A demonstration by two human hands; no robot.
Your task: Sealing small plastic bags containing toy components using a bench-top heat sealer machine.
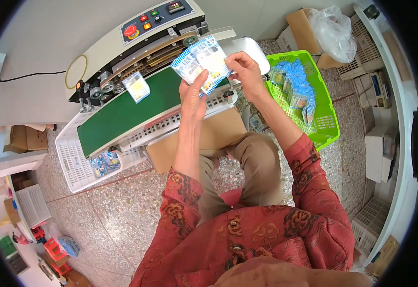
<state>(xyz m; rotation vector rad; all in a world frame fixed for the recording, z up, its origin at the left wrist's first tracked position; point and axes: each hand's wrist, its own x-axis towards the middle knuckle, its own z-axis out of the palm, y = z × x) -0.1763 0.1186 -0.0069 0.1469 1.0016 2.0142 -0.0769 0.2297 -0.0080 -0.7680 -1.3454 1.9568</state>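
Between my two hands I hold a small clear packet (203, 63) with blue striped edges and yellow and white contents, above the near right end of a sealing machine. My left hand (193, 98) is closed on its lower left part, thumb on top. My right hand (247, 75) pinches its right edge between thumb and fingers. Another similar packet (136, 87) lies flat on the machine's green conveyor belt (163, 93), left of my hands. Behind the belt stands the band sealer's body (142, 38), with rollers along its front.
A bright green basket (331, 112) with several blue-edged packets stands to the right. A white basket (67, 153) holding packets sits under the belt's left end. A cardboard box (209, 131) lies before my knees. Shelves (386, 52) with crates line the right side.
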